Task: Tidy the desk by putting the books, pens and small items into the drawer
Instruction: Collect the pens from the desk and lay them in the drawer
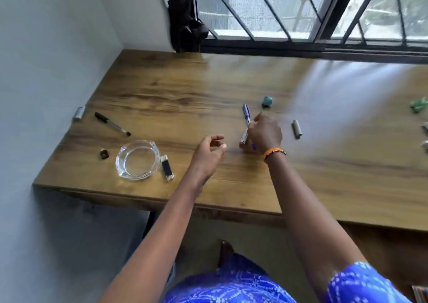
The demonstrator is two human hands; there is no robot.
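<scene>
Two hands are working over the wooden table [162, 89]: the right hand [265, 134] is gripping a blue pen [246, 117] near the table's middle, while the left hand [209, 149] is hovering beside it, fingers loosely curled, holding nothing. A black pen [111, 124] is lying far left.

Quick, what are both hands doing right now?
Left hand: loosely curled, holding nothing.
Right hand: gripping the blue pen.

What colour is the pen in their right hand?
Blue cap, pale barrel; the pen in the right hand shows in the head view.
</scene>
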